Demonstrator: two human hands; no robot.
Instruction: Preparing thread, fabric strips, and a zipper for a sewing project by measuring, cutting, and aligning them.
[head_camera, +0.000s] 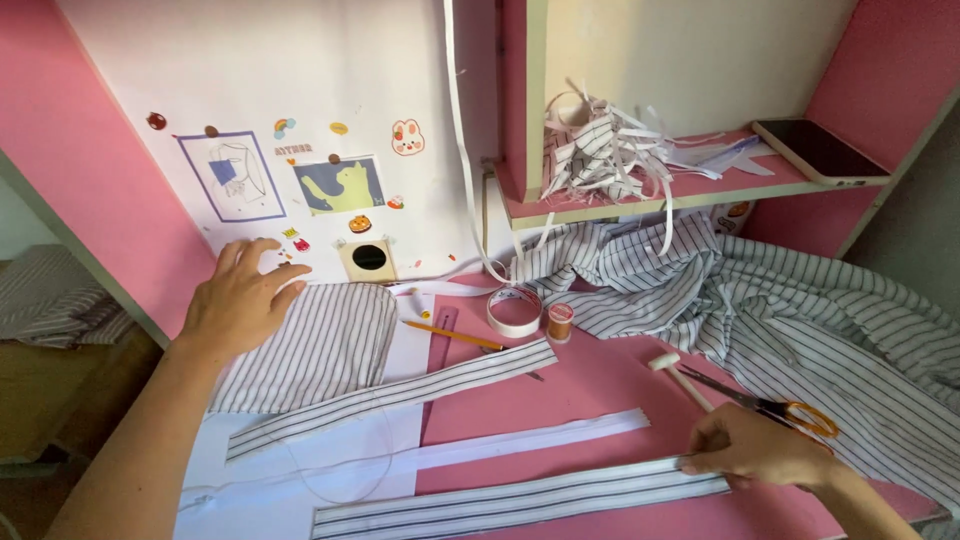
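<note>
At the near edge of the pink desk (600, 385), toward 5 o'clock, the right hand (755, 450) lay with fingers curled and pinched on the right end of a long striped fabric strip (520, 497), which ran flat from 7 o'clock across to that hand. Just beyond the strip, a plain white strip (530, 443) lay parallel to it, apart from it. Further in, a second striped band (390, 397) ran diagonally from 8 o'clock up toward the centre, partly over a sheet of white paper (300, 470). At 3 o'clock, just beyond the right hand, orange-handled scissors (775, 405) rested on the desk beside a small wooden mallet (680, 375). At 9 o'clock, the left hand (240, 300) was spread open, palm down, pressing the upper left edge of a rounded striped fabric piece (320, 345). Near the centre lay a pencil (455, 335), a roll of white tape (514, 310) and a spool of orange thread (560, 320), the last two just beside each other. A large heap of striped cloth (800, 310) covered 2 to 4 o'clock. At 12 to 1 o'clock, a shelf (700, 192) carried striped scraps (600, 150) and a dark phone (815, 150).
</note>
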